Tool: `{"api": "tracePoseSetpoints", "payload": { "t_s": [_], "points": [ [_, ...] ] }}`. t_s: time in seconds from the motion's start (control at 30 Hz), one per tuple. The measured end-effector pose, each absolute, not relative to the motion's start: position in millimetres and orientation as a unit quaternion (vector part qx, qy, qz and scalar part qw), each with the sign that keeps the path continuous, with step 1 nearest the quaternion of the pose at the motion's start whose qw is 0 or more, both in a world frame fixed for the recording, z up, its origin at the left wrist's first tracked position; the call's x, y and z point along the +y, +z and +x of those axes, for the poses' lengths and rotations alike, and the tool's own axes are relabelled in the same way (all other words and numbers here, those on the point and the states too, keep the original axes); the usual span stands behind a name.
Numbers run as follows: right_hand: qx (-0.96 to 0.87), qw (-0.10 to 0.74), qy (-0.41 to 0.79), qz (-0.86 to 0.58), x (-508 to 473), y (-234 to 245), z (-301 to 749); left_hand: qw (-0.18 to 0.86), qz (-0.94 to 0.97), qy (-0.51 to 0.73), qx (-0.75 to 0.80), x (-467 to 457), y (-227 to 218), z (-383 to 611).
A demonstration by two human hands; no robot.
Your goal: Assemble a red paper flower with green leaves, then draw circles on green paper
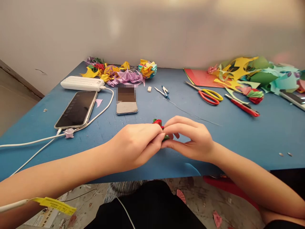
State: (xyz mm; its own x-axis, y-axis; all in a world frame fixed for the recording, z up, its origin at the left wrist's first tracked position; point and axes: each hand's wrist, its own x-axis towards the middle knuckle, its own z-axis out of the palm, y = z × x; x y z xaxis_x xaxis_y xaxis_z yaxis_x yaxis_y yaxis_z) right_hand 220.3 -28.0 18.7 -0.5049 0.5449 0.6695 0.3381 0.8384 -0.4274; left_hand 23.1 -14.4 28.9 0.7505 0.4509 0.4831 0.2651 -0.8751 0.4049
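Just above the front part of the blue table (238, 136), my two hands meet at a small red and green paper flower (157, 122). My left hand (140, 144) has its fingers closed round the flower and covers most of it. My right hand (194, 136) pinches at the flower's right side with thumb and fingers, and a bit of green shows between the hands. Behind them lies a thin thread or wire (188, 112) on the table top. How the flower's lower part is held is hidden.
Scissors (209, 96), a red utility knife (245, 106), a drawing compass (163, 92) and an eraser (149, 89) lie beyond my hands. Phones (76, 109) and a cabled power bank (82, 83) are left. Paper scraps (259, 74) and a paper ball (147, 69) line the wall.
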Motion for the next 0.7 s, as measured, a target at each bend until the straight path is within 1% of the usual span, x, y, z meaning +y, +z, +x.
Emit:
{"api": "tracePoseSetpoints", "payload": {
  "t_s": [0.1, 0.23, 0.33, 0.47, 0.57, 0.7],
  "points": [
    [-0.867, 0.415, 0.113, -0.25, -26.9, 21.0, 221.0, 0.18, 0.917, 0.3, 0.193, -14.6, 30.9, 23.5],
    [-0.856, 0.436, 0.109, -0.256, -26.9, 24.4, 224.2, 0.25, 0.884, 0.305, 0.253, -14.8, 38.4, 21.5],
    [-0.842, 0.453, 0.126, -0.264, -27.0, 24.4, 224.7, 0.289, 0.87, 0.301, 0.263, -16.1, 41.7, 21.3],
    [-0.815, 0.464, 0.18, -0.297, -26.8, 23.2, 224.2, 0.323, 0.846, 0.312, 0.286, -16.3, 39.4, 22.2],
    [-0.794, 0.466, 0.229, -0.316, -25.4, 23.9, 225.1, 0.376, 0.811, 0.331, 0.302, -13.7, 34.5, 22.2],
    [-0.788, 0.42, 0.325, -0.311, -24.1, 26.9, 226.5, 0.426, 0.78, 0.344, 0.301, -9.9, 31.6, 22.5]
  ]
}}
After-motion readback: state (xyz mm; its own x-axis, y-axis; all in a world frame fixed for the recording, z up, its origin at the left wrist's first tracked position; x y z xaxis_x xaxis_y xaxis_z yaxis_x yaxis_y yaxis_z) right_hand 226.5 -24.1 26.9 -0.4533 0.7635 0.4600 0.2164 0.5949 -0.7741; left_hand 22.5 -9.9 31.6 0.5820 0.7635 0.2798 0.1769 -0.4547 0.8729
